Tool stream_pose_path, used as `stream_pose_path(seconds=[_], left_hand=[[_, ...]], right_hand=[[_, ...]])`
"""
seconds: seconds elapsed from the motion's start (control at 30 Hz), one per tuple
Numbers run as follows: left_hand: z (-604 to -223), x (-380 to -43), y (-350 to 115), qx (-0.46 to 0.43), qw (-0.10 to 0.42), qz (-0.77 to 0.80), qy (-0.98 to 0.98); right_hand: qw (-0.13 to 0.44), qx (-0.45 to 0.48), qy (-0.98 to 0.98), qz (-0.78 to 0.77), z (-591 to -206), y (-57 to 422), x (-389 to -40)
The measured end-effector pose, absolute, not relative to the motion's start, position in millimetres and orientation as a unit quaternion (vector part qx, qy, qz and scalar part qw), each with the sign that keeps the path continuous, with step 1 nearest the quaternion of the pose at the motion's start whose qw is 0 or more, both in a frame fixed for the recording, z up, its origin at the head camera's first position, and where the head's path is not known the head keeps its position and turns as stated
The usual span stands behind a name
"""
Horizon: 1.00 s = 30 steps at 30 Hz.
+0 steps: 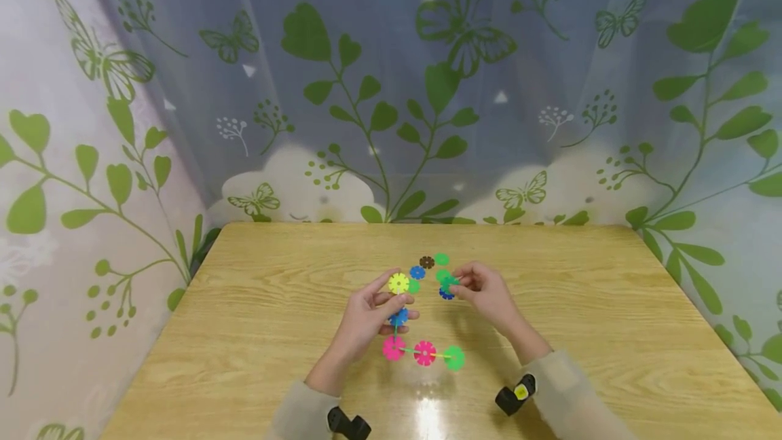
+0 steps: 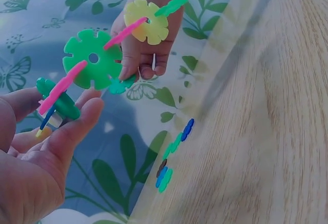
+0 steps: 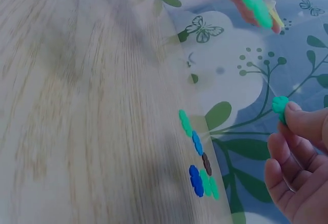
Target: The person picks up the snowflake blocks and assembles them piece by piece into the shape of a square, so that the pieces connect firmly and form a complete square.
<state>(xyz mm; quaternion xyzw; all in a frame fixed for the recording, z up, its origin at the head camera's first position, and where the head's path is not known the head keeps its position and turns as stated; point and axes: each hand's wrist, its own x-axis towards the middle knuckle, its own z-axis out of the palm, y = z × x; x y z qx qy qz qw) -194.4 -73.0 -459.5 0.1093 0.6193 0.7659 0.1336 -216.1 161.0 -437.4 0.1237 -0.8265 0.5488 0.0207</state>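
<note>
My left hand point(image 1: 363, 318) grips a chain of slotted plastic flower discs joined edge to edge. A yellow disc point(image 1: 399, 283) tops it, with a blue disc point(image 1: 398, 316) by the fingers. Below the hand, the chain runs right through two pink discs point(image 1: 425, 353) to a green end disc point(image 1: 454, 358). Thumb and fingers of my right hand point(image 1: 491, 299) pinch a single green disc point(image 3: 280, 107), apart from the chain in the head view. The left wrist view shows the chain's large green disc point(image 2: 82, 73) between the two hands.
Several loose discs lie on the wooden table point(image 1: 256, 290) beyond and between the hands, among them a brown disc point(image 1: 427, 262), a blue disc point(image 1: 417, 272) and a dark blue disc point(image 3: 196, 181). A leaf-patterned curtain point(image 1: 391, 87) hangs behind the table's far edge.
</note>
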Motion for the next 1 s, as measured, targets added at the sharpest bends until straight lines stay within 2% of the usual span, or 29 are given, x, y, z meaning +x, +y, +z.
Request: stream_pose_path(seconds=[0.37,0.73,1.0], left_hand=[[-459,-194,-74,0.116,0.129,0.777,0.605],[-458,-195,-71,0.115,0.132,0.768,0.616],[-454,-195,-69,0.120,0.129,0.766,0.618]], right_hand=[[0.014,0.130,-0.815,0.564,-455,157,-226],[0.002,0.156,-0.803,0.576,-449,140,-223],[0.059,0.165,-0.814,0.555,-448,130,-224]])
